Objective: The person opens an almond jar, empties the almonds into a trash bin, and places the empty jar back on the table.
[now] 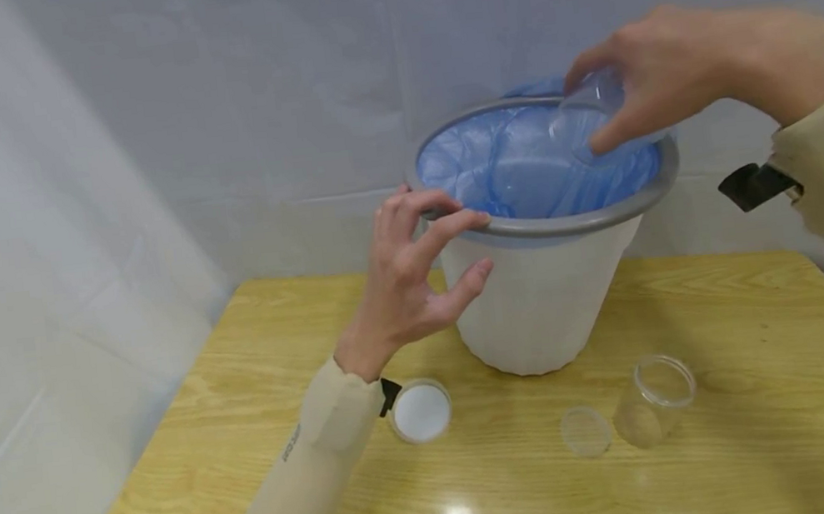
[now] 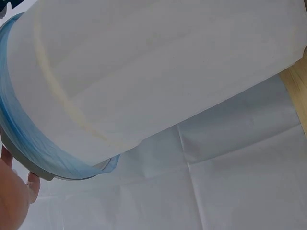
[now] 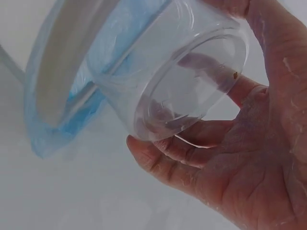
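Note:
My right hand (image 1: 671, 66) holds a clear plastic cup (image 1: 596, 108), tilted over the mouth of a white trash bin (image 1: 537, 294). In the right wrist view, thumb and fingers wrap the cup near its round base (image 3: 192, 86); a small brown speck clings to it. A blue bag (image 1: 523, 161) lines the bin under a grey rim ring (image 1: 574, 223). My left hand (image 1: 414, 273) grips the bin's near left rim, fingers bent over it and thumb lower beside the wall. In the left wrist view only part of that hand (image 2: 14, 196) shows, at the rim.
On the wooden table (image 1: 281, 371) stand a clear open jar (image 1: 654, 403) and, beside it, a clear round lid (image 1: 585, 431). A round container with a white top (image 1: 422, 412) sits near my left wrist. White sheeting (image 1: 255, 123) hangs behind the table.

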A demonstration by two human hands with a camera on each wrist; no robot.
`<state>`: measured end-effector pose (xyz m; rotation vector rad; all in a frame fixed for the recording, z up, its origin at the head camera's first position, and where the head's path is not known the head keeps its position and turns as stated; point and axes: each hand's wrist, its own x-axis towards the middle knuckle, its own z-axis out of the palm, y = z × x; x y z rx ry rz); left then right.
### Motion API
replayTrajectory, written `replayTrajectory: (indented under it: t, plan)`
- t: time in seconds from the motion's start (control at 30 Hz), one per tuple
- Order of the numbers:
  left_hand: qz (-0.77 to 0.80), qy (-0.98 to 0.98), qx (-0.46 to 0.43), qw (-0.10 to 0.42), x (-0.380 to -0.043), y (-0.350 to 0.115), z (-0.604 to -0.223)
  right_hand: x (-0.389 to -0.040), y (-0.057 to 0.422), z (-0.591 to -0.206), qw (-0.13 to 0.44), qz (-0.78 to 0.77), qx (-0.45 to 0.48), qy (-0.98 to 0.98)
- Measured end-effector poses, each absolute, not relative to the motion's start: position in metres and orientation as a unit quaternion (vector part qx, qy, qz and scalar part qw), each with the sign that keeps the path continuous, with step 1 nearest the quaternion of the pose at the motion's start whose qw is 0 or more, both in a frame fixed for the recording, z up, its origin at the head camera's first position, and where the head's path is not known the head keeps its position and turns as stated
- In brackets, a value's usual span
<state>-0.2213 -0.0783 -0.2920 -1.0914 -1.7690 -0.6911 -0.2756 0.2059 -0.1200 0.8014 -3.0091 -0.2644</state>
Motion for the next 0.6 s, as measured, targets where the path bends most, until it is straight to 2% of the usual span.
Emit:
replayTrajectory:
  t: [0.33, 0.6]
  plan:
    - [-0.286, -0.719, -0.439, 0.456, -0.219, -0.079, -0.291, -0.253, 0.165, -0.118, -0.009, -0.059, 0.309, -0.949]
    - [-0.285, -0.718, -0.437, 0.460, -0.220, -0.078, -0.293, -0.265, 0.202, -0.122, 0.022, -0.061, 0.265, -0.962]
